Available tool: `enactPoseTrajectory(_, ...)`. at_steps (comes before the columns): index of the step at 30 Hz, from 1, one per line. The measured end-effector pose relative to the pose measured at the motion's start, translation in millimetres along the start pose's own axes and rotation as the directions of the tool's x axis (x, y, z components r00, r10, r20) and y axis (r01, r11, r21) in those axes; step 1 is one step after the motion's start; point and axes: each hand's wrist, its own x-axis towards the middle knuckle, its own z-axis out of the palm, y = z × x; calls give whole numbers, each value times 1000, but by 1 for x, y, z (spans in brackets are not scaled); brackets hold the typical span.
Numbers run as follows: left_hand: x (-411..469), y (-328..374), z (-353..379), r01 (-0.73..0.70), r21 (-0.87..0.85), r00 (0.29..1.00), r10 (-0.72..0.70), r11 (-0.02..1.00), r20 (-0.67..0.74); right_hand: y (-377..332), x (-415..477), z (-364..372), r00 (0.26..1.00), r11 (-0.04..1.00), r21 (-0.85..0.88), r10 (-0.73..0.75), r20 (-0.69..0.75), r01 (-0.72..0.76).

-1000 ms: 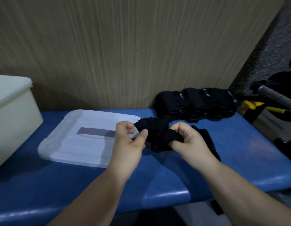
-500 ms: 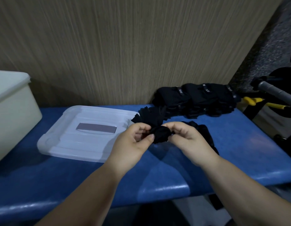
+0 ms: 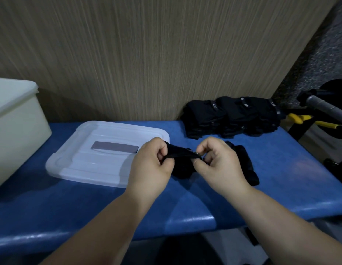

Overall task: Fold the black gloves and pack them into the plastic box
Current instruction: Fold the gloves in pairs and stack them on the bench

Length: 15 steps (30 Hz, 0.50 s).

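Note:
A bunched black glove (image 3: 182, 161) hangs just above the blue bench (image 3: 281, 180), held between both hands. My left hand (image 3: 151, 165) pinches its left end and my right hand (image 3: 221, 163) pinches its right end with curled fingers. Another black glove (image 3: 246, 165) lies on the bench under and right of my right hand. A stack of folded black gloves (image 3: 231, 117) sits at the back against the wall. The cream plastic box (image 3: 15, 129) stands at the far left; its inside is hidden.
The clear plastic lid (image 3: 101, 157) with a grey label lies flat on the bench left of my hands. A wood-grain wall runs behind. Off the bench's right end are yellow-handled tools (image 3: 300, 119) and a grey bar (image 3: 327, 109).
The glove was spread wider and higher a second ago; my hands have come together and now hold it bunched, lower, near the lid's corner.

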Motion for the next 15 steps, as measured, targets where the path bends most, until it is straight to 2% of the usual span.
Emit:
enactPoseTrajectory(3,-2,2,-1,-38,108,999,36,993,20,-1,1,0,999,995,-94,-18,-33,15)
enactPoseTrajectory(5,-5,2,0,-23,122,997,15,992,72,2,2,2,1000,990,-136,23,-5,-23)
enactPoseTrajectory(8,-4,-3,3,2,94,988,-17,996,151,3,1,1,993,987,-131,104,57,-96)
enactPoseTrajectory(11,-3,-6,5,-4,45,979,-6,999,203,2,0,-2,984,983,-150,124,131,-104)
enactPoseTrajectory(15,-3,-4,5,14,-25,979,-8,1000,202,5,1,-1,983,988,-81,140,119,-131)
